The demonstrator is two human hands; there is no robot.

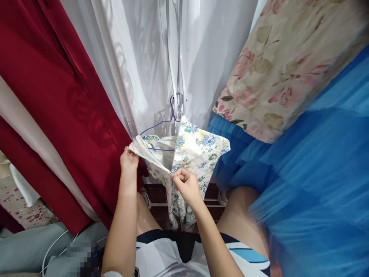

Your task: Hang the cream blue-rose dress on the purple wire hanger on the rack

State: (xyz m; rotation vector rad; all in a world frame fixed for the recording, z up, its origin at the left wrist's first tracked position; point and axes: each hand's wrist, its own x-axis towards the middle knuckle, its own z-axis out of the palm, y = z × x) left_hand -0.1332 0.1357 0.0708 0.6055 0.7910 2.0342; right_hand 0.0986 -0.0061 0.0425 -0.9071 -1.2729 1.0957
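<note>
A white floral dress point(198, 148) with blue and yellow flowers hangs on a purple wire hanger point(157, 125) in front of me. Its left front part is folded open, so the pale inside and the hanger's lower bar show. My left hand point(129, 159) is closed on the outer edge of that opened part. At the middle of the front, my right hand point(186, 184) pinches the fabric edge near the opening's lower end. The lower part of the dress hangs down between my knees. Whatever small piece lies under my right fingertips is hidden.
A red curtain-like cloth point(72, 100) hangs at left, white drapes point(207, 50) behind. On the right are a beige floral cloth point(276, 73) and blue tulle point(317, 173). White straps point(170, 50) hang above the hanger. Grey fabric with a white cable point(47, 250) lies lower left.
</note>
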